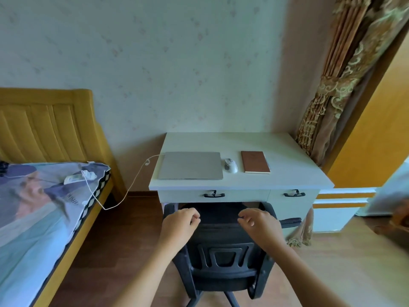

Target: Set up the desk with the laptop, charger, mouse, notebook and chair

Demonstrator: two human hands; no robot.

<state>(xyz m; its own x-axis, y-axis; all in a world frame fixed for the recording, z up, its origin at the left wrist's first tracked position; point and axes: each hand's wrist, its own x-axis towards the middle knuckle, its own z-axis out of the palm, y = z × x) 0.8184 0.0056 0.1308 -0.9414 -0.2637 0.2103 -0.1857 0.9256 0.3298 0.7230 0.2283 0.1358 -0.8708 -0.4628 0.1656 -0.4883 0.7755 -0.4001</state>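
The left hand (179, 220) and right hand (259, 221) were held loosely curled, gripping nothing, over the black chair (221, 255) tucked under the desk (287, 173). A shut laptop (190, 165), its charger (73, 178) on the bed (33, 218), a mouse (230, 165) and a notebook (255, 161) were seen. The bedsheet lettering possibly read "WISH".

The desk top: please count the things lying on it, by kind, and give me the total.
Laptop, closed, cable plugged at its left: 1
Mouse, white: 1
Notebook, brown: 1
Total on the desk: 3
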